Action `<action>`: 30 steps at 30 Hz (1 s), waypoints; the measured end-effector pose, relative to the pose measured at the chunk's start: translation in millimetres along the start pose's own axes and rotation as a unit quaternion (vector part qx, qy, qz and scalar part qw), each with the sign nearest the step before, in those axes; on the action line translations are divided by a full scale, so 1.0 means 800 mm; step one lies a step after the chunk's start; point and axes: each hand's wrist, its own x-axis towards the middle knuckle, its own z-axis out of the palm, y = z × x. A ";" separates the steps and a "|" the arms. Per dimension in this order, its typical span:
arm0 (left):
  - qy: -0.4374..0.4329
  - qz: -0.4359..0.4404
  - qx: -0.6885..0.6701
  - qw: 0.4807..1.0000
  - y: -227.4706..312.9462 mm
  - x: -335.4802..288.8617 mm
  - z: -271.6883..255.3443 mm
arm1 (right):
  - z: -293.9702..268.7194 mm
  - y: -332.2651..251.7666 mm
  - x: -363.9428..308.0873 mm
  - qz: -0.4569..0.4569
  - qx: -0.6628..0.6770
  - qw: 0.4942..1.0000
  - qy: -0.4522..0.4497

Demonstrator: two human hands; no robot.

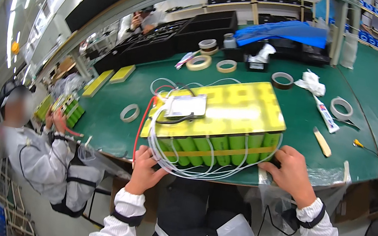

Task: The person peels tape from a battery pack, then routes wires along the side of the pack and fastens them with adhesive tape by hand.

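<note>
Two grips flanked the battery pack point(247, 100), which sat on the bench point(375, 93) between and just beyond them, yellow top up, green cells facing the person. Left grip point(143, 170) had its fingers bent at the white wires point(154, 147) by the near left corner; couldn't tell if it pinched any. Right grip point(293, 172) was at the near right corner, thumb and forefinger by a strand; couldn't tell if they closed on it either.

Handling, my read: strands were best kept slack and clear of the pack's bottom edge, so nothing got trapped or tugged at the silver box point(186, 106) up on top, beyond left grip. Red wire point(137, 139) ran down just beside left grip, easy to snag.

In the way: white wires sagged across the pack's front between both grips. Beyond right grip, to its right: cream-handled tool point(324, 145), glue tube point(327, 116), tape roll point(341, 109), all apart from the pack. Another roll point(130, 112) lay beyond left grip, leftward. Further left, a co-worker point(39, 162) handled a second green pack point(72, 111).
</note>
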 end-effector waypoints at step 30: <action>0.103 -0.219 -0.421 0.874 0.046 -0.007 -0.044 | 0.029 -0.211 0.071 -0.290 -0.188 0.938 -0.019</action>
